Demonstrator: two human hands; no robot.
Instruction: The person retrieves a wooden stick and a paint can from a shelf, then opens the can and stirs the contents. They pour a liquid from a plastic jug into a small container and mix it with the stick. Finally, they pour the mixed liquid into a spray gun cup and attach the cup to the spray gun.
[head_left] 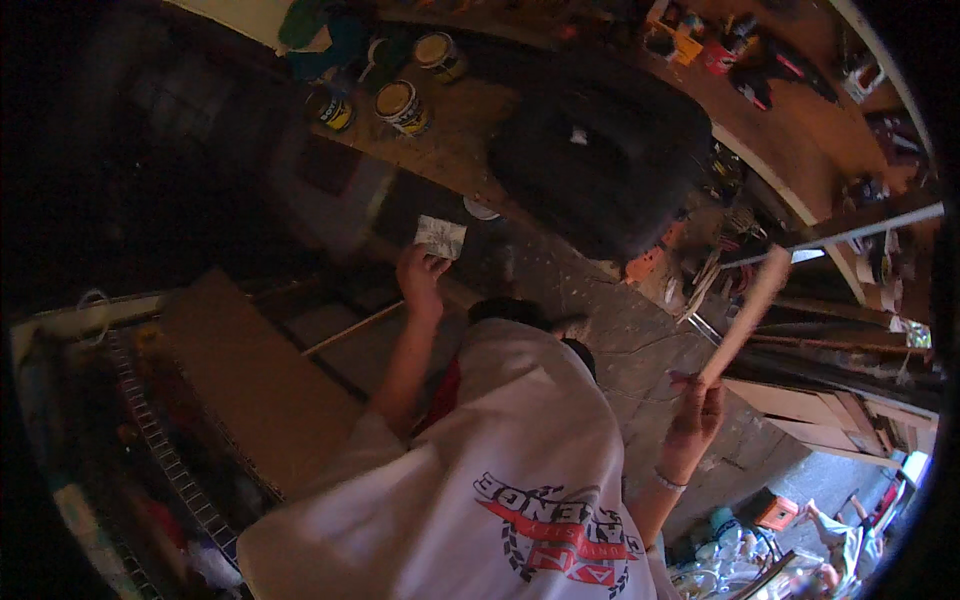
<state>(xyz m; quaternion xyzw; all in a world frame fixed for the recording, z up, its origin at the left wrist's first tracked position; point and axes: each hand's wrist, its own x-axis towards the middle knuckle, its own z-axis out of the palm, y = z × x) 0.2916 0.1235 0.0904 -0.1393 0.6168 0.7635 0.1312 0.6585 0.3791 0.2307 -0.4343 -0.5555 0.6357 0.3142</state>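
Note:
My left hand (422, 276) grips the lower edge of a small pale, square piece of sheet material (441, 236) between thumb and fingers, its surface marked with faint dark patterns too small to make out. To the right, my right hand (694, 420) is closed round the lower end of a long, light wooden stick (743, 314), which slants up and away to the right. My body, in a white printed shirt, fills the lower middle. Below the sheet, a thin rod runs diagonally near my left forearm.
A bench (452, 158) holds paint cans (402, 106) and a bulky black case (600, 160). Small items lie on a shelf (800, 130) at the upper right. Cardboard (235, 380) and a wire rack (160, 440) stand left. Planks (800, 410) and clutter (750, 555) are at the lower right.

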